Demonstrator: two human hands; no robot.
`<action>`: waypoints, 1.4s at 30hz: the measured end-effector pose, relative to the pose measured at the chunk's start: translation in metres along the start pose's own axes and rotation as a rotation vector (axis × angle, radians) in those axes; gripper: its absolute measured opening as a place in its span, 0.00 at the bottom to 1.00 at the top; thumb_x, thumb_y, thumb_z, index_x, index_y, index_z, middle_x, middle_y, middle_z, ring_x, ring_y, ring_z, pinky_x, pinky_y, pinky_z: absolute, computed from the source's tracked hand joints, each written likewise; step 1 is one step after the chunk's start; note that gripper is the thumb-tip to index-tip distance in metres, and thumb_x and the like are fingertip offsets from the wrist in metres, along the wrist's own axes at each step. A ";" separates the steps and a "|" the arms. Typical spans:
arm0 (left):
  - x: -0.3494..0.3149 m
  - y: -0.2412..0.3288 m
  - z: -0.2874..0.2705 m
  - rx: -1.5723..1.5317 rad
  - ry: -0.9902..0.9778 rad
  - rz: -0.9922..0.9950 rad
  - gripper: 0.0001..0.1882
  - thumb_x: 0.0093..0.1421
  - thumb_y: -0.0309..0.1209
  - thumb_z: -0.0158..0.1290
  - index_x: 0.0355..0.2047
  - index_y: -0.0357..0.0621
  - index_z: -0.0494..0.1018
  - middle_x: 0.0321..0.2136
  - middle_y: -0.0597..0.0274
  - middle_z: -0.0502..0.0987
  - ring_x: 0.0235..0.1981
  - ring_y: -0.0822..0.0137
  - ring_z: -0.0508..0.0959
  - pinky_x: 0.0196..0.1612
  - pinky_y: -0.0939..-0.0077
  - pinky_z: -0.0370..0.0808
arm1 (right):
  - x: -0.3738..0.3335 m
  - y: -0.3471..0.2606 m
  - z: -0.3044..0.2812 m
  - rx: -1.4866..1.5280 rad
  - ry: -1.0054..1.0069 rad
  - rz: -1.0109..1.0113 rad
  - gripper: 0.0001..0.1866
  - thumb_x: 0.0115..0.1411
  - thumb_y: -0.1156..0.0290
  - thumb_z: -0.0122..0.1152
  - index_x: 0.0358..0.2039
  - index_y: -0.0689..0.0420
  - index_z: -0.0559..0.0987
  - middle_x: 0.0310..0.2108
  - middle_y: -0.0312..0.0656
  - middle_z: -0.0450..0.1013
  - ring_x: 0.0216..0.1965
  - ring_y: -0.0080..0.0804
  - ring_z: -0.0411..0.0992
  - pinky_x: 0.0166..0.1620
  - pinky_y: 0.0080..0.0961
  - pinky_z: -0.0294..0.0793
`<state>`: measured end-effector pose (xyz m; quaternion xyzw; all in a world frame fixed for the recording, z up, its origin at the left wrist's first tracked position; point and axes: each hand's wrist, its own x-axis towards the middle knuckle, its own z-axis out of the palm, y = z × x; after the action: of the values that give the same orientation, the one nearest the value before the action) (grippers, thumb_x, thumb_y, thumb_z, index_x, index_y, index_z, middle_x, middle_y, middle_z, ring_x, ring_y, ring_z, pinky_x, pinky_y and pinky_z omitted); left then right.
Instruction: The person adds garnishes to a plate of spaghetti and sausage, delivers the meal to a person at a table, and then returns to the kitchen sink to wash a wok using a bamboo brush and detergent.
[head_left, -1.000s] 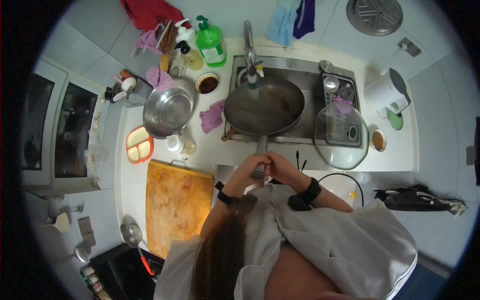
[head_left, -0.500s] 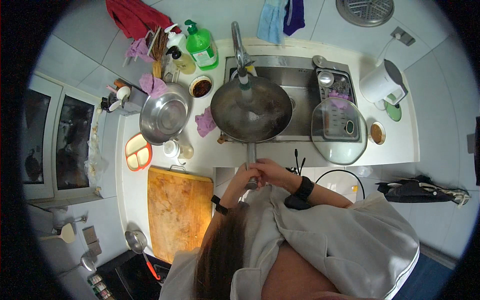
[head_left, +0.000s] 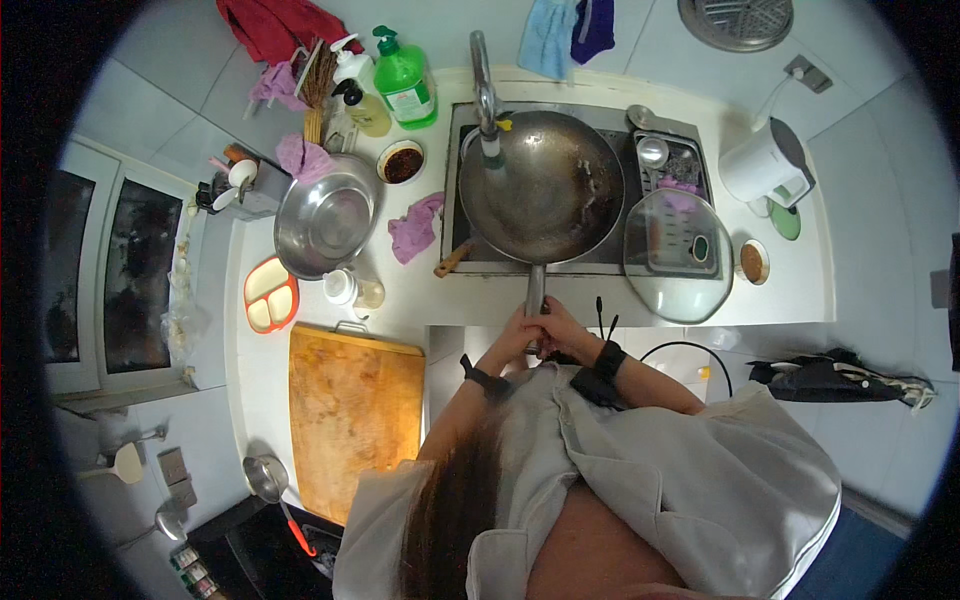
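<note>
A dark metal wok (head_left: 545, 190) is held over the sink (head_left: 582, 118), beneath the faucet (head_left: 484, 100). Wet shine shows on its inner surface, with a few pale specks toward the right wall. Its grey handle (head_left: 537, 283) points back toward me. Both my left hand (head_left: 517, 338) and my right hand (head_left: 562, 328) are wrapped round the handle's near end, close together. Left of the wok, a wooden handle (head_left: 453, 259) sticks out over the sink's front edge; what it belongs to is hidden. A glass lid (head_left: 678, 290) leans at the sink's right side.
Left on the counter are a steel basin (head_left: 330, 225), a bowl of dark sauce (head_left: 402, 162), a pink cloth (head_left: 416, 228), a divided plate (head_left: 271, 295), a jar (head_left: 342, 288) and a cutting board (head_left: 355, 425). A kettle (head_left: 765, 165) and small bowl (head_left: 752, 262) stand right.
The wok has shifted to the right and slightly away from me, both hands going with it. More of the wooden handle at the sink's left now shows.
</note>
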<state>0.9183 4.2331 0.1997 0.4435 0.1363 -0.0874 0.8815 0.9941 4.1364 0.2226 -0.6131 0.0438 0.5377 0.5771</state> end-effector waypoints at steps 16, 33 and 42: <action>-0.001 0.081 0.032 -0.010 0.011 -0.161 0.09 0.44 0.22 0.43 0.29 0.35 0.63 0.17 0.57 0.68 0.14 0.68 0.70 0.15 0.77 0.68 | -0.009 -0.030 0.005 0.307 -0.173 -0.095 0.15 0.51 0.69 0.51 0.37 0.63 0.64 0.26 0.41 0.67 0.21 0.26 0.68 0.18 0.21 0.68; 0.027 0.129 0.042 -0.016 0.028 -0.421 0.08 0.47 0.33 0.45 0.19 0.41 0.67 0.14 0.61 0.69 0.13 0.70 0.69 0.17 0.81 0.67 | -0.006 -0.061 -0.003 0.532 -0.303 -0.129 0.13 0.58 0.64 0.37 0.30 0.58 0.69 0.14 0.33 0.66 0.10 0.20 0.62 0.19 0.16 0.67; 0.058 0.141 0.039 0.120 0.081 -0.509 0.07 0.46 0.32 0.44 0.20 0.41 0.66 0.12 0.61 0.68 0.11 0.70 0.69 0.14 0.80 0.66 | -0.004 -0.085 0.005 0.691 -0.207 -0.030 0.14 0.59 0.59 0.37 0.36 0.53 0.68 0.33 0.29 0.67 0.16 0.14 0.64 0.30 0.23 0.70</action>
<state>1.0185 4.2831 0.3098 0.4494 0.2733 -0.2966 0.7971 1.0464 4.1660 0.2832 -0.3246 0.1551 0.5419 0.7595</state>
